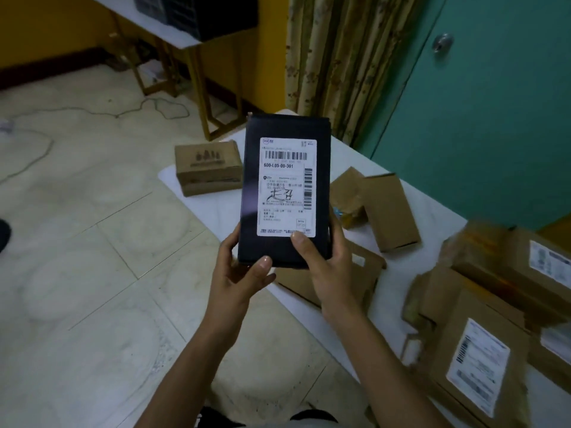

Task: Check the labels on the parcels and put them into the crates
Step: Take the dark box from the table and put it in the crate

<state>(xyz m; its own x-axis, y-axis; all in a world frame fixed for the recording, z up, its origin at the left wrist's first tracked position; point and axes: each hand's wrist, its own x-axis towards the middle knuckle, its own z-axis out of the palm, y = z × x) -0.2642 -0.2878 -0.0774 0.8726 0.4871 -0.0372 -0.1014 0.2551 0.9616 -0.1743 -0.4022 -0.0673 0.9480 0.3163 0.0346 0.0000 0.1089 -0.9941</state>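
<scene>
Table (221,210): white, strewn with cardboard parcels (208,168).
Floor (92,257): pale tiles.
Black parcel (285,186): clasped by left grip (241,268) and right grip (330,267).

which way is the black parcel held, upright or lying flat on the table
Upright, off the white table: the left hand and right hand grip the black parcel at its lower end, shipping label facing the camera.

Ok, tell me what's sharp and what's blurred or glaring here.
Head view: the shipping label on the black parcel is sharp and readable; the labelled cardboard parcels at right are blurred; lighting is dim, with a faint sheen on the black parcel's left edge.
</scene>
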